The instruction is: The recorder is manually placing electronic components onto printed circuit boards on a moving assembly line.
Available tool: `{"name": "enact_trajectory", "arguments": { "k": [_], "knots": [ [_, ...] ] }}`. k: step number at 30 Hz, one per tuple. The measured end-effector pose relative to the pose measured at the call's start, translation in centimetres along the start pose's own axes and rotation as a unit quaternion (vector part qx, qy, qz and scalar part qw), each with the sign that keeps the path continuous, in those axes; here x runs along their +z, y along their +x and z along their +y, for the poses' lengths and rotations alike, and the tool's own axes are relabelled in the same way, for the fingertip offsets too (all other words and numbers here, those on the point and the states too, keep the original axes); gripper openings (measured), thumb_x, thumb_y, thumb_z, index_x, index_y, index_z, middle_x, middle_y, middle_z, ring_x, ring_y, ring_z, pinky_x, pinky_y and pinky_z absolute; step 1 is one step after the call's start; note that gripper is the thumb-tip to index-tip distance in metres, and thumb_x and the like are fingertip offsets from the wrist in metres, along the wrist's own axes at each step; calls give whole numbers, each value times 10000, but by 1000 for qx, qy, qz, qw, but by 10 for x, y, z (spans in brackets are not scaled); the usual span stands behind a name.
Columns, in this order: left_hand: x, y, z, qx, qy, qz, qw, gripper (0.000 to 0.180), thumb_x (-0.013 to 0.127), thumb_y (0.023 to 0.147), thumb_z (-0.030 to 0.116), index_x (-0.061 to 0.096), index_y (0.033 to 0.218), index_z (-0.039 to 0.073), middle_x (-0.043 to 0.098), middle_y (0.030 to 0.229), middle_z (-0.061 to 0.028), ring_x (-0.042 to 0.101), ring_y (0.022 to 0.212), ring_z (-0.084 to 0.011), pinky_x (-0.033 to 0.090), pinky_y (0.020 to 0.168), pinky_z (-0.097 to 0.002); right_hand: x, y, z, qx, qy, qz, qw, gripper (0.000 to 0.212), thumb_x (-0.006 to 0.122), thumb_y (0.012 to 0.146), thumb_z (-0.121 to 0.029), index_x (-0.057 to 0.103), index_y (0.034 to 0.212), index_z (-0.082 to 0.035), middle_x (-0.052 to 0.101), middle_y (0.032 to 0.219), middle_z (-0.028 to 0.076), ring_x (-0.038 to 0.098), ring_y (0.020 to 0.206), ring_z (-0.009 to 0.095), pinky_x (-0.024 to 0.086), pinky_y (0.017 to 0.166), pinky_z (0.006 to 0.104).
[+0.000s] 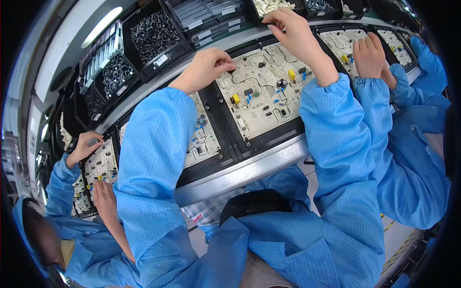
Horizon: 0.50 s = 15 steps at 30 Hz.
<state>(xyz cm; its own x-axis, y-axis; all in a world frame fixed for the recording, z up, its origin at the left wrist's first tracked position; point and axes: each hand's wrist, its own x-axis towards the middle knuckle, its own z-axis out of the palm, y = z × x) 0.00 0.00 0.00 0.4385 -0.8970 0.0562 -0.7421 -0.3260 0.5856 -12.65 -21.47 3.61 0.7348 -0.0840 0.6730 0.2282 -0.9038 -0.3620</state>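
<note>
My left hand (pixel 207 68) is over the upper left corner of a pale circuit board (pixel 261 113). Its thumb and fingers are pinched together, and whatever they hold is too small to make out. My right hand (pixel 295 36) is raised past the board's far edge, just below a bin of small white parts (pixel 271 6). Its fingers are curled, with a small gap between thumb and forefinger, and nothing shows in them. Black, yellow and blue components stand on the board, which sits in a black frame (pixel 224 126).
Bins of black parts (pixel 152 36) and stacked clear trays (pixel 204 12) line the far side. A metal rail (pixel 245 168) runs along the near edge. Co-workers in blue sleeves work at boards on both sides; one person's hand (pixel 369 55) is close to my right arm.
</note>
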Motion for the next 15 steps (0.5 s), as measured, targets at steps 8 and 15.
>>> {"name": "enact_trajectory", "arguments": {
  "k": [8, 15],
  "knots": [
    [7, 2, -8, 167, 104, 12, 980, 166, 631, 869, 116, 675, 982, 2, 653, 912, -157, 633, 843, -266, 508, 752, -340, -4, -2, 0, -30, 20, 19, 999, 131, 609, 778, -17, 616, 908, 2, 589, 901, 174, 592, 863, 352, 489, 761, 377],
    [5, -3, 5, 116, 123, -28, 985, 182, 604, 876, 95, 656, 1009, -19, 654, 947, -182, 638, 846, -310, 513, 767, -342, -6, -3, 5, -31, 15, 16, 999, 125, 605, 779, -17, 612, 902, 1, 585, 891, 171, 586, 861, 350, 485, 758, 375]
  ]
}}
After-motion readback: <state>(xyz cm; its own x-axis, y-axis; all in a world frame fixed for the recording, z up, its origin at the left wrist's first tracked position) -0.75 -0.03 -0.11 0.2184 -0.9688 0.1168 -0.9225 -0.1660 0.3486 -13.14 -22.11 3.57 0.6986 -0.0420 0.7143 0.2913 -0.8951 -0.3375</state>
